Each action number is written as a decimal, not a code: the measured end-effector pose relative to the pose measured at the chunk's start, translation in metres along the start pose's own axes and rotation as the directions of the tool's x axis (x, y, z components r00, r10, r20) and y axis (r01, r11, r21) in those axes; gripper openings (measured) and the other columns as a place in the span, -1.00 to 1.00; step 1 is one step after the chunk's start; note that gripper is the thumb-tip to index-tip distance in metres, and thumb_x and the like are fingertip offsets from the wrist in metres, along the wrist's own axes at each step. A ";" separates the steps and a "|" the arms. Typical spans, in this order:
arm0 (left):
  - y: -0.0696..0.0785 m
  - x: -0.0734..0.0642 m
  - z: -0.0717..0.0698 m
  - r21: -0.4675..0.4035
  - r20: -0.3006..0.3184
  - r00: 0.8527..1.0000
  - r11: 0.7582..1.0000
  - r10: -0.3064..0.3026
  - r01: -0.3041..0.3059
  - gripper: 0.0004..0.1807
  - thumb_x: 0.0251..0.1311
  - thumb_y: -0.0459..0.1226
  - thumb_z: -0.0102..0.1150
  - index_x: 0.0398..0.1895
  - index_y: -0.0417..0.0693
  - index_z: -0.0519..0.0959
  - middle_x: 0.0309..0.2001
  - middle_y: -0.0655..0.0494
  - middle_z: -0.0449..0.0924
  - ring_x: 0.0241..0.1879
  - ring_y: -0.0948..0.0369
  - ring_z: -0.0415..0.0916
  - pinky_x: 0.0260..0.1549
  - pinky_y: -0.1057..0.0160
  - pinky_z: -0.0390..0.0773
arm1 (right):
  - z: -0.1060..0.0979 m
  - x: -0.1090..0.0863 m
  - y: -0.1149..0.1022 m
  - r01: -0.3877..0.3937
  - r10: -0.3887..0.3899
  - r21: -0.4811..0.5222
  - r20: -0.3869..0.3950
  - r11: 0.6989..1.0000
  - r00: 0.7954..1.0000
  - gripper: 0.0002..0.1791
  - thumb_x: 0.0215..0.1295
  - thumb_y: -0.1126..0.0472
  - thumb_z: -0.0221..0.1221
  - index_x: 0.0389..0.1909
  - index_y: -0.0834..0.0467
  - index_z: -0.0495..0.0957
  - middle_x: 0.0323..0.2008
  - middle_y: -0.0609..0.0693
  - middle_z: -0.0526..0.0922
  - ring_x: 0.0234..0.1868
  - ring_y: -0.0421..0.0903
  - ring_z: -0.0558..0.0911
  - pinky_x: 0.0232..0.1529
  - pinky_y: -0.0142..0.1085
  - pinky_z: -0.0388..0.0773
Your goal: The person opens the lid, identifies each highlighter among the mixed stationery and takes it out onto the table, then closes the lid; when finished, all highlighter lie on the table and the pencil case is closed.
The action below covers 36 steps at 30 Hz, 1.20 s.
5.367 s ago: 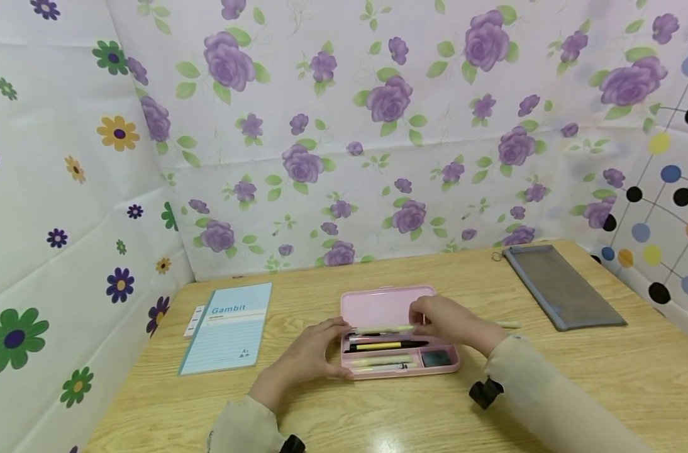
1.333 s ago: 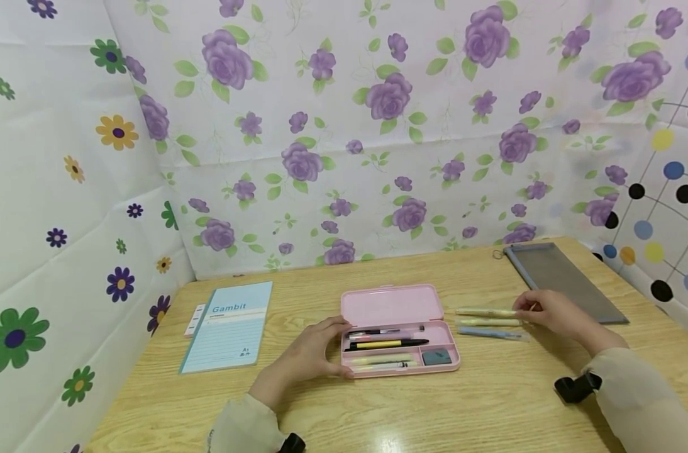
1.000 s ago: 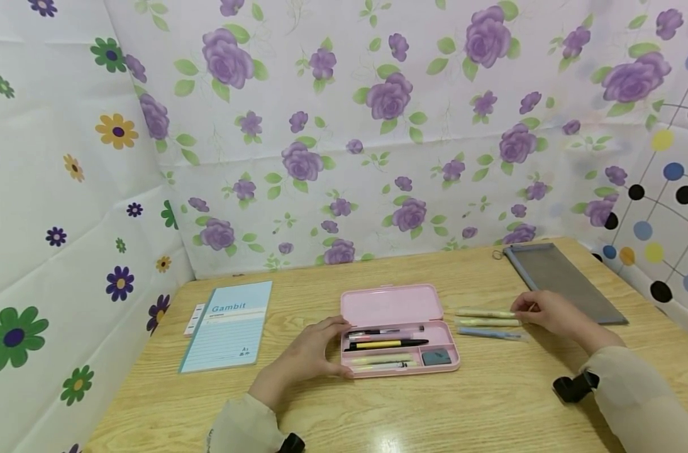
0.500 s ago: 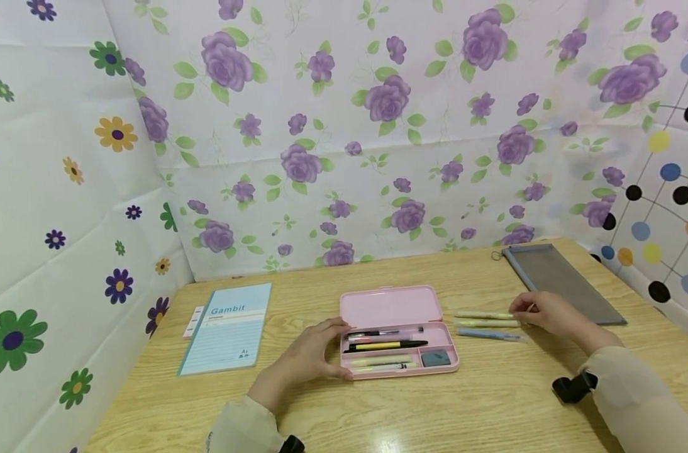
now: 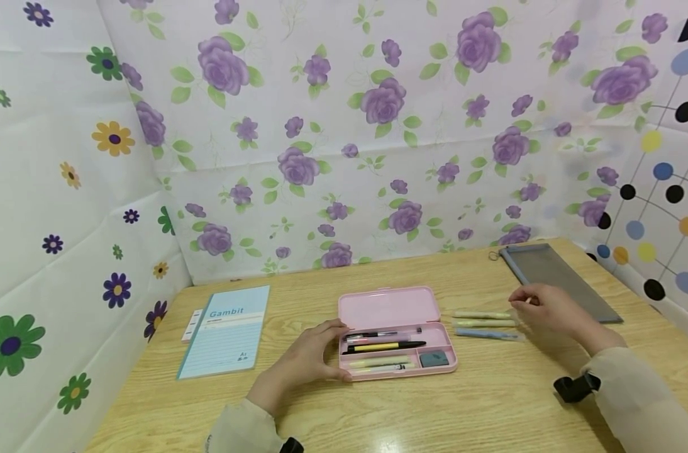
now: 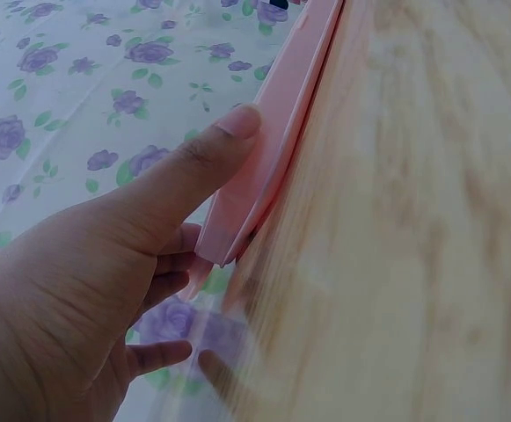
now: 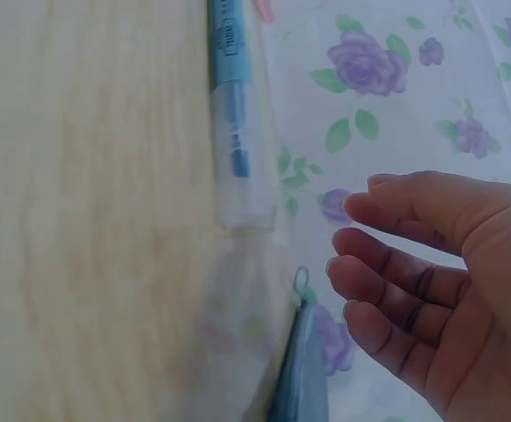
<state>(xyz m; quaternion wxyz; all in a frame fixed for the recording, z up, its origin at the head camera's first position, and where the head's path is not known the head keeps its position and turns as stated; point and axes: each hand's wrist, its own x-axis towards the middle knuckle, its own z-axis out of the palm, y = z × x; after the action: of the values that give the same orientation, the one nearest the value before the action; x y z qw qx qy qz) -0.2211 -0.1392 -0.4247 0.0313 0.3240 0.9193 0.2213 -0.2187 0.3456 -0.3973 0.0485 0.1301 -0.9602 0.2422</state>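
A pink pencil case [image 5: 389, 308] lies with its lid folded back on the table. My left hand [image 5: 304, 352] holds its left end, thumb at the front side and fingers at the back; the left wrist view shows the thumb pressed along the pink side. Inside lie a black and yellow pen [image 5: 385, 346], several other pens and a dark grey eraser [image 5: 434, 358]. Right of the case are two pale yellow pens [image 5: 482, 323] and a blue highlighter [image 5: 487, 333]. My right hand [image 5: 553, 310] hovers just off their right ends, fingers loosely bent, holding nothing.
A light blue notebook [image 5: 231, 333] lies at the left, over a white and pink item [image 5: 191, 326]. At the far right is a grey mesh zip pouch [image 5: 570, 283] with a ring, partly behind my right hand. Flowered cloth [image 5: 321, 126] hangs behind the table.
My right hand has moved from inside the pencil case to the right, where it laid a yellow pen beside the others; it has now let go and lifted slightly. The left hand stays put.
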 end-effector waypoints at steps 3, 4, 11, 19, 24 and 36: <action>0.000 0.000 0.000 0.000 0.001 1.000 1.000 0.001 -0.001 -0.01 -0.16 0.29 0.35 0.36 0.03 0.35 0.43 0.05 0.25 0.37 -0.07 0.26 0.32 -0.12 0.33 | -0.006 0.000 -0.008 0.004 -0.004 -0.011 -0.010 1.000 1.000 -0.76 0.39 0.14 0.12 -0.13 0.20 0.63 -0.24 0.02 0.67 -0.32 -0.22 0.51 -0.36 -0.30 0.49; 0.000 0.000 0.000 -0.001 0.002 1.000 1.000 0.001 -0.001 -0.01 -0.16 0.29 0.34 0.36 0.03 0.35 0.43 0.05 0.25 0.37 -0.07 0.26 0.32 -0.12 0.33 | -0.008 0.000 -0.010 0.005 -0.005 -0.012 -0.012 1.000 1.000 -0.76 0.39 0.14 0.12 -0.12 0.21 0.63 -0.23 0.02 0.67 -0.32 -0.22 0.50 -0.36 -0.30 0.48; 0.000 0.000 0.000 0.001 0.001 1.000 1.000 -0.002 0.002 -0.01 -0.16 0.30 0.34 0.36 0.04 0.35 0.43 0.05 0.24 0.37 -0.07 0.26 0.32 -0.14 0.31 | -0.020 0.002 -0.028 0.043 -0.044 -0.024 -0.036 0.999 0.998 -0.76 0.38 0.16 0.13 -0.10 0.22 0.62 -0.22 0.05 0.66 -0.27 -0.15 0.55 -0.31 -0.27 0.52; -0.001 0.000 0.001 0.001 0.005 1.000 1.000 -0.013 0.013 0.00 -0.16 0.30 0.34 0.37 0.05 0.34 0.44 0.07 0.23 0.38 -0.07 0.25 0.33 -0.14 0.30 | -0.033 0.002 -0.049 0.061 -0.062 -0.046 -0.030 0.997 0.998 -0.75 0.40 0.12 0.11 -0.08 0.18 0.62 -0.22 0.01 0.66 -0.30 -0.23 0.54 -0.34 -0.32 0.53; 0.000 0.001 0.000 -0.002 0.010 1.000 1.000 -0.018 0.018 0.00 -0.16 0.29 0.34 0.37 0.05 0.34 0.44 0.07 0.22 0.38 -0.08 0.24 0.34 -0.14 0.28 | -0.038 0.003 -0.061 0.095 -0.097 -0.050 -0.030 0.994 0.995 -0.74 0.40 0.09 0.11 -0.08 0.17 0.62 -0.26 -0.03 0.66 -0.35 -0.30 0.53 -0.38 -0.37 0.52; 0.000 0.000 0.000 -0.011 0.010 1.000 1.000 -0.016 0.016 -0.01 -0.15 0.29 0.34 0.37 0.06 0.33 0.44 0.08 0.22 0.38 -0.09 0.24 0.32 -0.18 0.28 | -0.037 0.009 -0.095 0.206 -0.207 -0.051 -0.022 0.977 0.978 -0.81 0.37 0.12 0.15 -0.14 0.11 0.64 -0.29 -0.11 0.65 -0.37 -0.34 0.50 -0.43 -0.41 0.50</action>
<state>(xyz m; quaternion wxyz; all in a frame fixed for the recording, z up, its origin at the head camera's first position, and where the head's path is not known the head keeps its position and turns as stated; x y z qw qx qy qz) -0.2210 -0.1396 -0.4248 0.0394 0.3175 0.9205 0.2244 -0.2002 0.2802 -0.3207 0.0894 0.2245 -0.9464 0.2141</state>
